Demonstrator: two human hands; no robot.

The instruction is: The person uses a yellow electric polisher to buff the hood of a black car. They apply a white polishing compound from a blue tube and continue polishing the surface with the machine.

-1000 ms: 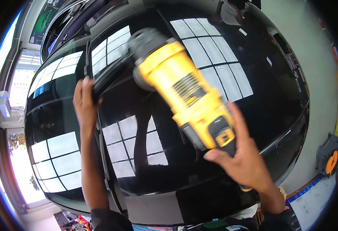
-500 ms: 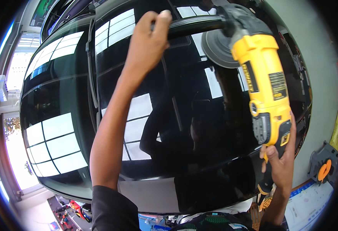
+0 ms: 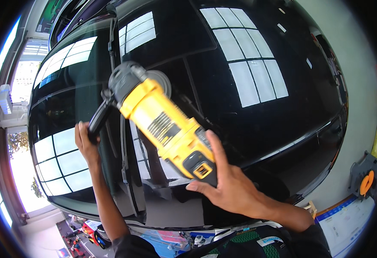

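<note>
A yellow and black rotary polisher [image 3: 167, 124] lies slantwise over a glossy black car hood [image 3: 261, 133], its head toward the far left. My left hand [image 3: 87, 144] is closed round the black side handle [image 3: 100, 118] that sticks out from the head. At the tool's rear end my right hand [image 3: 238, 189] grips the housing, thumb on the near side and a finger stretched along the other. The round grey pad [image 3: 162, 84] shows only partly behind the head; whether it touches the hood I cannot tell.
The windshield [image 3: 85, 101] and a wiper arm [image 3: 126, 172] lie left of the hood. Tools on a dark surface [image 3: 79, 241] are at the lower left. A grey holder with an orange part [image 3: 366, 182] and a white sheet [image 3: 345, 228] stand at the right.
The polisher has swung from the far right of the hood to the left, toward the windshield, and now slants left. Both hands have moved along with it, the left one coming nearer.
</note>
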